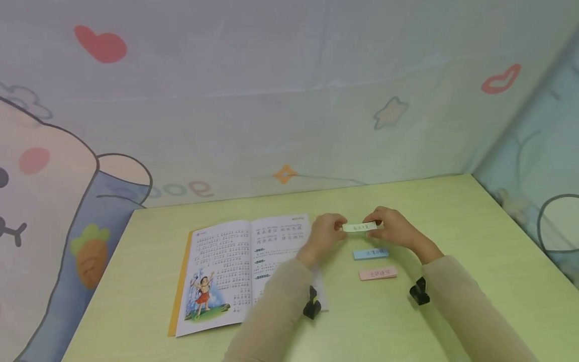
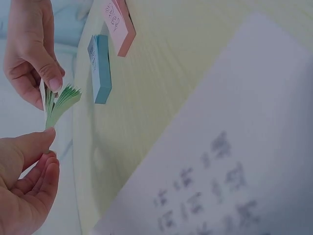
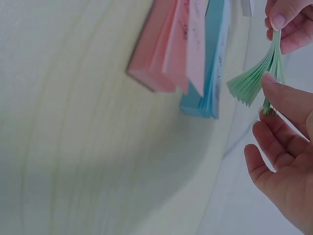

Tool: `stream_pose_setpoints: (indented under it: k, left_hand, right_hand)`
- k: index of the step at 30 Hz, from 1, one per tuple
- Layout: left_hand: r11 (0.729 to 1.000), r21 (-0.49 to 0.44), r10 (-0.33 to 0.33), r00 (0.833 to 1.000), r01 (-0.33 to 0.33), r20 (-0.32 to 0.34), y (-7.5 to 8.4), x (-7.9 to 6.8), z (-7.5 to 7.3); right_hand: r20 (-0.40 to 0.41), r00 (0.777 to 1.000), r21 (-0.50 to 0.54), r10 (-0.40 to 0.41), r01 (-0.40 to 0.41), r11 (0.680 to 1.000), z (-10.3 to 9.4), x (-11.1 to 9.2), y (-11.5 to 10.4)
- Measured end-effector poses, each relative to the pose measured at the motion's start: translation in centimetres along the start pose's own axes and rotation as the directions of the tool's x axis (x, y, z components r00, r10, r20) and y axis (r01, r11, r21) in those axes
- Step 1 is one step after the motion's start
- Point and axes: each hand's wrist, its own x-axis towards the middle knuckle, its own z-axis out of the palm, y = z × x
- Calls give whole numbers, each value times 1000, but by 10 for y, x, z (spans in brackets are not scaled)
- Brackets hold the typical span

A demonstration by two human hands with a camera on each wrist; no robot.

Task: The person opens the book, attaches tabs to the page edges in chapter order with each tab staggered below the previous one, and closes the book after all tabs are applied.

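Both hands hold a narrow pad of green sticky notes with handwriting on its top sheet. My left hand pinches one end between thumb and fingers. At the other end, my right hand pinches some of the sheets; in the right wrist view the remaining sheets fan out loose beside the right thumb. Nearer me on the table lie a blue sticky-note pad and a pink sticky-note pad, both written on. The pink pad's upper sheets stand slightly lifted in the right wrist view.
An open book with printed text and a cartoon figure lies to the left, partly under the left forearm. A yellow edge shows along its left side. The pale green table meets a cartoon-printed cloth at the back.
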Motion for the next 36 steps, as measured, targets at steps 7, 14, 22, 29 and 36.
stream_pose_setpoints:
  k: [7, 14, 22, 29, 36]
  left_hand:
    - [1000, 23, 18, 999, -19, 31, 5, -3, -11]
    - [999, 28, 25, 999, -26, 42, 5, -8, -18]
    - [997, 24, 70, 997, -71, 29, 8, -16, -24]
    - [995, 32, 97, 995, -98, 36, 13, -25, -33]
    - [993, 78, 89, 995, -93, 52, 20, -33, -42]
  right_hand:
    - [16, 1000, 6, -10, 10, 1000, -7, 0, -11]
    - [30, 999, 11, -28, 28, 1000, -10, 0, -16]
    - [33, 998, 1, -51, 51, 999, -13, -4, -27]
    - [32, 995, 8, -93, 93, 996, -17, -10, -36]
    - [32, 992, 6, -120, 120, 993, -19, -13, -44]
